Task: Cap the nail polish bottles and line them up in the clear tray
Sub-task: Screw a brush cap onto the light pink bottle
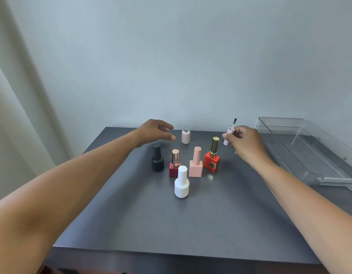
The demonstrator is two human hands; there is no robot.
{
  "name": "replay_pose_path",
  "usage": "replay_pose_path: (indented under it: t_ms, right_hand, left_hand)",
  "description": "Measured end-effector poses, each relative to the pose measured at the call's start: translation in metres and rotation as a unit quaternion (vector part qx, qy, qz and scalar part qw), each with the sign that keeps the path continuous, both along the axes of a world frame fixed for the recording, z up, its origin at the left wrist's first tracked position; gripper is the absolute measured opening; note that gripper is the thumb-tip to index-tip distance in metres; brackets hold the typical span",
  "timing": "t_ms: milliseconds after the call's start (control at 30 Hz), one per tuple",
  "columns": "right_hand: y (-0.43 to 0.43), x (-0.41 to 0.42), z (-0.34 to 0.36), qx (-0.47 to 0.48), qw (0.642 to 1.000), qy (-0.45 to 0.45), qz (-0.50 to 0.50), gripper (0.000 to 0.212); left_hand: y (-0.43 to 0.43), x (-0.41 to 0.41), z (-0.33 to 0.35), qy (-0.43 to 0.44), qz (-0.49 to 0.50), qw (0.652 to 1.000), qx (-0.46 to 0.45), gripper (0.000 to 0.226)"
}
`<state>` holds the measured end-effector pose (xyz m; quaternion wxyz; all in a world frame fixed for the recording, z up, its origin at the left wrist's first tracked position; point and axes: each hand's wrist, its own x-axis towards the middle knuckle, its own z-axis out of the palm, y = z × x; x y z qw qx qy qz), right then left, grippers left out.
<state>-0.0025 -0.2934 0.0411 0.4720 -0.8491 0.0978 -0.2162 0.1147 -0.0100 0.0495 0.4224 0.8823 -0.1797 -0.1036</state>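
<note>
**A:** What are your hands doing?

**B:** My right hand [245,142] pinches a pale pink cap [228,136], brush pointing up. My left hand [155,131] hovers with fingers spread and nothing in it, just beside the uncapped pink bottle [185,136] at the back of the grey table [171,224].

**A:** And the others?

**B:** 5 capped bottles stand in a cluster nearer me: black [157,161], dark red [174,165], white [181,182], peach [196,164], and orange-red with a gold cap [212,157]. The clear tray [301,147] sits on the right with no bottle in it.
</note>
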Motion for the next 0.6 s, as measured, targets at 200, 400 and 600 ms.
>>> replay_pose_path:
  t_ms: [200, 400, 600]
  right_hand:
    - [0.005, -0.004, 0.002, 0.012, 1.000, -0.018, 0.015, 0.010]
    - [0.012, -0.004, 0.002, 0.023, 0.999, -0.018, 0.020, 0.011]
    - [0.012, -0.006, 0.005, 0.026, 0.999, -0.027, 0.017, 0.010]
  left_hand:
    - [-0.023, 0.019, -0.016, 0.019, -0.034, 0.999, 0.005, 0.064]
    - [-0.038, 0.025, -0.018, 0.017, -0.051, 0.999, -0.003, 0.052]
    - [-0.047, 0.027, -0.022, -0.002, -0.036, 0.999, -0.030, 0.026]
